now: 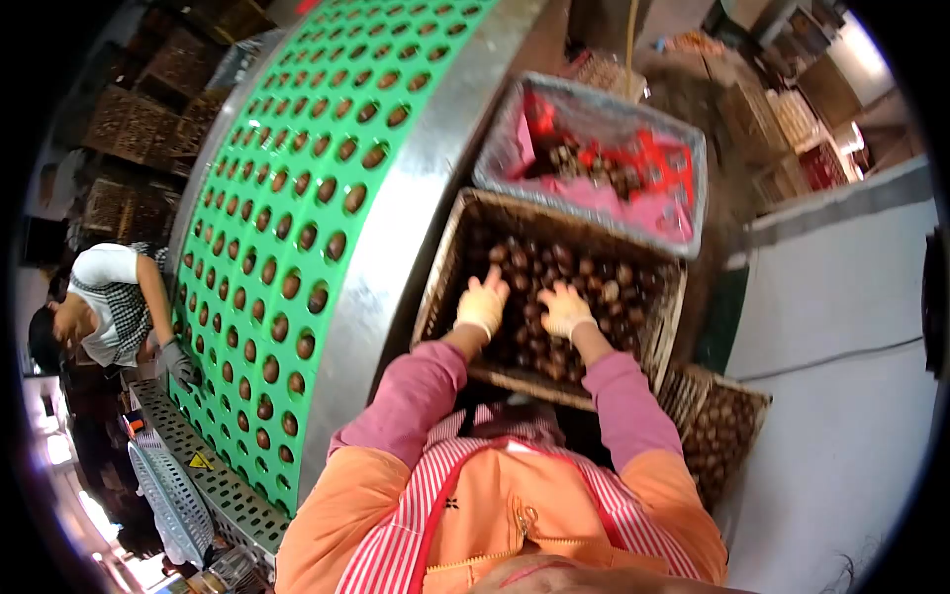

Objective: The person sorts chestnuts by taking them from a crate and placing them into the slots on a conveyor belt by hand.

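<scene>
My left hand [482, 304], in a cream glove with the fingertips bare, rests among round, dark-brown, nut-like pieces [534, 265] in a brown crate [561, 216]. Its fingers are apart and I see nothing held in them. To its right, my right hand [566, 309], gloved the same way, lies on the same pieces with its fingers spread. Some fingertips are partly hidden among the pieces. The exact kind of the pieces is too small to tell.
A green holed conveyor [262, 213] with brown pieces in its holes runs along the left, edged by a metal rail [381, 257]. Beyond my crate stands a grey bin [594, 99] with pink and red lining. Another crate [717, 426] stands right. A co-worker's gloved hand [178, 362] touches the conveyor.
</scene>
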Action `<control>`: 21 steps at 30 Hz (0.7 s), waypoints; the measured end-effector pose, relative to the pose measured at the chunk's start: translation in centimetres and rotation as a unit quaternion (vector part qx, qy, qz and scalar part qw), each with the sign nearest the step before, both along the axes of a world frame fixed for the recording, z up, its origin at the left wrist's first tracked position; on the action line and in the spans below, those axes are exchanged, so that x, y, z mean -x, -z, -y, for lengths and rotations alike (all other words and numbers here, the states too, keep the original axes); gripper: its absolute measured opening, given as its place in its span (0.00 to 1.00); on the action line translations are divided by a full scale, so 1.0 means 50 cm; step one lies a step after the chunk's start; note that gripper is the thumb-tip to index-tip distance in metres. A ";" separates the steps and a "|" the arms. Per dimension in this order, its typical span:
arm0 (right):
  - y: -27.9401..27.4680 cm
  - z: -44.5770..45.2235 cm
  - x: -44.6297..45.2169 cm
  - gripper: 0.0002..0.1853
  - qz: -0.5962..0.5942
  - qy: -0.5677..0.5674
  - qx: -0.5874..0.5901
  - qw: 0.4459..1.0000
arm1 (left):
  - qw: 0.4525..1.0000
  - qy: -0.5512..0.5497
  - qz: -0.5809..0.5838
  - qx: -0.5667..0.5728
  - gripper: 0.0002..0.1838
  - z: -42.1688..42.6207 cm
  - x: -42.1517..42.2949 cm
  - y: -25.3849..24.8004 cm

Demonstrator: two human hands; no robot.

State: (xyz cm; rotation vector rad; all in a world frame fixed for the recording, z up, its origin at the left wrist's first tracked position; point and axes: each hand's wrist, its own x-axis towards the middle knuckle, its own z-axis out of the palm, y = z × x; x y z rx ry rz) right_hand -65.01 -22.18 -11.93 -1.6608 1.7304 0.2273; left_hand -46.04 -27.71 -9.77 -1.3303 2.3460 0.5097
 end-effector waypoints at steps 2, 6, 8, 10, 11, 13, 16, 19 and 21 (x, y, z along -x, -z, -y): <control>-0.024 0.018 0.003 0.33 -0.012 -0.024 -0.066 0.997 | 0.986 0.133 0.003 0.099 0.18 -0.013 -0.005 0.014; -0.062 0.022 -0.018 0.36 -0.064 -0.022 -0.114 0.991 | 0.997 0.079 -0.024 -0.012 0.30 0.023 0.000 0.015; -0.092 0.021 -0.036 0.37 -0.084 -0.008 -0.118 0.989 | 0.995 0.088 -0.032 -0.038 0.36 0.030 -0.011 -0.004; -0.101 0.016 -0.037 0.37 -0.080 0.010 -0.122 0.989 | 0.992 0.060 -0.056 -0.095 0.38 0.036 -0.022 -0.019; -0.101 0.022 -0.039 0.36 -0.090 0.010 -0.135 0.987 | 0.992 0.057 -0.054 -0.101 0.38 0.036 -0.027 -0.028; -0.088 0.030 -0.048 0.35 -0.109 0.010 -0.161 0.981 | 0.992 0.065 -0.020 -0.107 0.37 0.045 -0.014 -0.047; -0.035 0.030 -0.060 0.36 -0.148 -0.036 -0.120 0.981 | 0.994 0.075 0.011 -0.076 0.37 0.037 0.009 -0.051; -0.046 0.040 -0.043 0.40 -0.166 -0.035 -0.185 0.968 | 0.993 0.092 0.015 -0.071 0.37 0.039 0.011 -0.045; -0.052 0.037 -0.032 0.41 -0.133 0.005 -0.197 0.971 | 0.993 0.077 0.016 -0.085 0.33 0.042 0.010 -0.038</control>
